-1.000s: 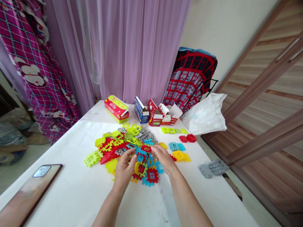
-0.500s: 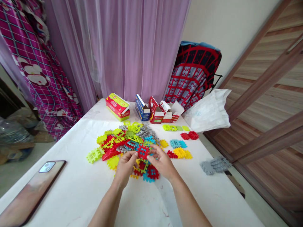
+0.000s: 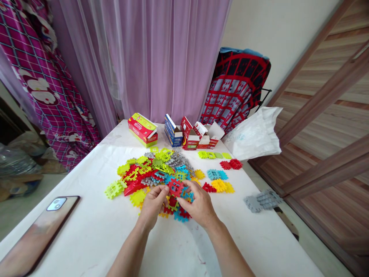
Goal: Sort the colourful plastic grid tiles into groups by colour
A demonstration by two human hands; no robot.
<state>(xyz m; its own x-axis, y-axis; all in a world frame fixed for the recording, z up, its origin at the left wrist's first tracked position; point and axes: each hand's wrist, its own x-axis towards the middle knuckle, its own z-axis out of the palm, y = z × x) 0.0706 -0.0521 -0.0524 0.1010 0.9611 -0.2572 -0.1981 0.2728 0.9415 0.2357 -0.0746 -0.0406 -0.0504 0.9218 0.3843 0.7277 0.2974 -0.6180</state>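
Over a heap of plastic building tiles, a red square building tile [image 3: 175,187] with a window-like grid and toothed edges is held up. My left hand [image 3: 153,203] pinches its left edge between thumb and fingers. At the right edge, my right hand [image 3: 200,203] has its curled fingers on the tile, with the thumb near the lower corner. Beneath and beyond lie mixed tiles, among them a lime tile [image 3: 115,189], a long red piece [image 3: 135,186] and a grey pile [image 3: 181,161]. Both hands partly hide the tiles below.
Sorted tiles lie on the right: lime [image 3: 211,155], red [image 3: 231,164], blue [image 3: 216,174], yellow [image 3: 220,186] and grey [image 3: 262,201]. Boxes stand at the back, including a red-and-lime box [image 3: 142,130] and a blue box [image 3: 173,132]. A white bag [image 3: 253,134] and a phone [image 3: 40,234] flank the table.
The red tile has turned slightly and come a little nearer. My right thumb has slid down toward its lower corner, while my left hand has hardly moved.
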